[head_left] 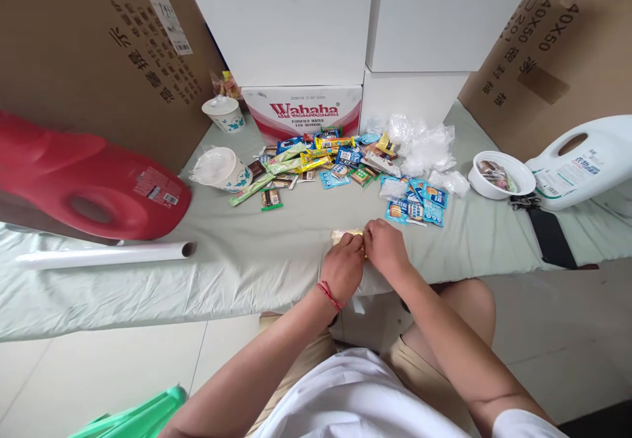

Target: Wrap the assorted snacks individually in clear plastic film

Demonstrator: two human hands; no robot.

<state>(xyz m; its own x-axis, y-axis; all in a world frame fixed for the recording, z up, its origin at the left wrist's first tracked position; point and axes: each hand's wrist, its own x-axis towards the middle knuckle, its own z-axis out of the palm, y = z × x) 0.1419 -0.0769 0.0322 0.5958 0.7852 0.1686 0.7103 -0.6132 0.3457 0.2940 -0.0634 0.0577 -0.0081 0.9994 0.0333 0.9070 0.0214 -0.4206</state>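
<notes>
The left hand [343,265], with a red bracelet [330,295] at its wrist, closes its fingers over a small yellowish packet [338,235]. The right hand [388,244] pinches the packet's right end, its fingertips just beside the left hand's; the fingers hide most of the packet. It is on or just above the cloth [257,253], near the table's front edge. Beyond the right hand lies a cluster of blue packets [417,209], with crumpled clear bags [427,145] behind it. A heap of wrapped snacks [316,161] spreads farther back, left of the bags. Two paper cups [236,173] stand to its left. Farther out are a plastic roll [108,255] and red jug [113,191] at left, and a white bowl [474,180], black phone [550,237] and white jug [587,168] at right.
</notes>
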